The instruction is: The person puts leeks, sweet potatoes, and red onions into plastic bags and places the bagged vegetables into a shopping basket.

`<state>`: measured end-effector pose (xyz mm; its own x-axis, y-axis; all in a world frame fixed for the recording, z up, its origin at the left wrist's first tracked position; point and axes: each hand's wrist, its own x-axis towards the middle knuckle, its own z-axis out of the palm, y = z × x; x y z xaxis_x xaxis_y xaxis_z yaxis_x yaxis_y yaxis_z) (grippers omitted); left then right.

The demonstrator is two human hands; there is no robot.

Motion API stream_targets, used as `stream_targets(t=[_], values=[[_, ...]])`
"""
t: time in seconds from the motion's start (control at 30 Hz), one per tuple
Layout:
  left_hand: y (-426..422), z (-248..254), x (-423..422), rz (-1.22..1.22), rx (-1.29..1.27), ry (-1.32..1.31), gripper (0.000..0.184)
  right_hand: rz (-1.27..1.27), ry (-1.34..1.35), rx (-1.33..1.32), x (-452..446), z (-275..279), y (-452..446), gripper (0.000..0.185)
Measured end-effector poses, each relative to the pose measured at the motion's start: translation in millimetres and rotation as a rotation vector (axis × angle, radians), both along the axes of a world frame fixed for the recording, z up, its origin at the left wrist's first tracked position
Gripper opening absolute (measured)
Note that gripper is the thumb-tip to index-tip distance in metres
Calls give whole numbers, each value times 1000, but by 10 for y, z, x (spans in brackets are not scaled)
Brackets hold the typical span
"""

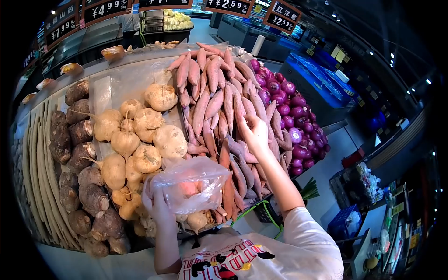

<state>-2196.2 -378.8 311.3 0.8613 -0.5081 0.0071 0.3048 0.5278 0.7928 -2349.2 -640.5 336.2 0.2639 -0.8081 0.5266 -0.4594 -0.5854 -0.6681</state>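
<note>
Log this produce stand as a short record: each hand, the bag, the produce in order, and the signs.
Left hand: holds the plastic bag; hand partly veiled by it
Right hand: at the sweet potatoes; hand, grip unclear
Bag: clear; reddish shapes show through
Produce, picture left to right: long thin roots, dark brown tubers, pale round roots, sweet potatoes, purple onions
Signs: hanging price boards

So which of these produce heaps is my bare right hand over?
The heap of long, tapered, pinkish sweet potatoes, between the round tan roots and the shiny purple onions; only that heap lies beneath your right hand.
</note>
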Motion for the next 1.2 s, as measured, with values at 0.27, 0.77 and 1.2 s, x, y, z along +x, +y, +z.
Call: stream_targets(t=[0.27, 0.77, 1.2], values=[[-16, -28, -50, -56, 92, 42, 18, -214, 568, -364, 202, -281, -885, 53], [-92, -69, -149, -42, 86, 110, 6, 175, 357, -389, -46, -498, -440, 57], [68, -65, -127, -70, 55, 24, 8, 212, 205, -166, -240, -342, -126, 60]])
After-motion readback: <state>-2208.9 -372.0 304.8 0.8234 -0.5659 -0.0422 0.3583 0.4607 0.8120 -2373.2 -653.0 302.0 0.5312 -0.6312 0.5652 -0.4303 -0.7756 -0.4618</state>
